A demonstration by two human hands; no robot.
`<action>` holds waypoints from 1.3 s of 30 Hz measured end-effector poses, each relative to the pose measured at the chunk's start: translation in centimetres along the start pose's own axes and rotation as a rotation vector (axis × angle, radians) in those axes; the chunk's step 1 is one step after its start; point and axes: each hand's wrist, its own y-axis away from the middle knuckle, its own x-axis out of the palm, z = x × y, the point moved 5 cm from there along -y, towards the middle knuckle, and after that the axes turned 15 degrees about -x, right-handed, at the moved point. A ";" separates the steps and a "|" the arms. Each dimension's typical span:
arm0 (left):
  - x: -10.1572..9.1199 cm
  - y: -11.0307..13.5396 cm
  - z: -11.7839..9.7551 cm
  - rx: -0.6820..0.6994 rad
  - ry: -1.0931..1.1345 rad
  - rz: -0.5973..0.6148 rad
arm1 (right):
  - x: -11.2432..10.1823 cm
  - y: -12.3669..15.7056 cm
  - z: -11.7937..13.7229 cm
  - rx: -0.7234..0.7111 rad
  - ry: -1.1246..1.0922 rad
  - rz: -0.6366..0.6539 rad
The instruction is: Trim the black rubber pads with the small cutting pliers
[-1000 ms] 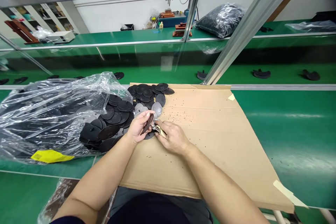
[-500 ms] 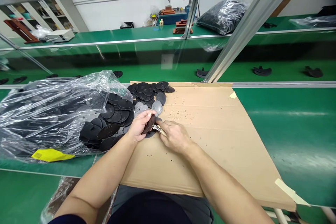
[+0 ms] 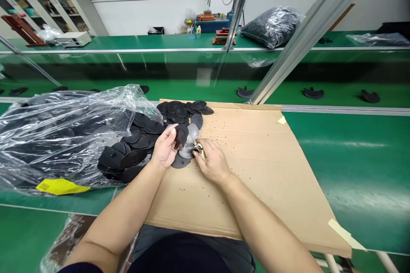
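Observation:
My left hand is closed on a black round plastic disc, held up on edge over a cardboard sheet. My right hand is closed on a small metal cutter with pale handles, its tip just right of the disc. A heap of black and grey discs lies right behind and left of my hands, spilling out of a clear plastic bag. One black disc lies flat under my left hand.
Small dark trimmings are scattered on the cardboard. A green conveyor belt behind carries separate black parts. A slanted aluminium post rises at the cardboard's far edge. A black bagged bundle sits on the far bench.
My left hand has lifted and turned the disc up and a little away from the cutter. My right hand with the cutter has shifted slightly forward.

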 end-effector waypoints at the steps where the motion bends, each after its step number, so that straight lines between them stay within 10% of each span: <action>1: -0.1 -0.1 -0.3 0.023 0.021 0.006 | 0.2 -0.2 -0.1 -0.006 0.014 0.014; 10: -0.5 -0.2 0.2 0.026 0.051 0.003 | 1.6 -0.9 -0.3 0.025 0.019 0.209; 24: 1.1 0.7 2.2 -0.083 -0.130 0.124 | -1.3 1.1 -3.0 0.293 -0.565 -0.433; 39: 1.0 0.6 2.9 0.061 -0.437 0.127 | -1.2 0.9 -1.8 0.293 -0.454 -0.339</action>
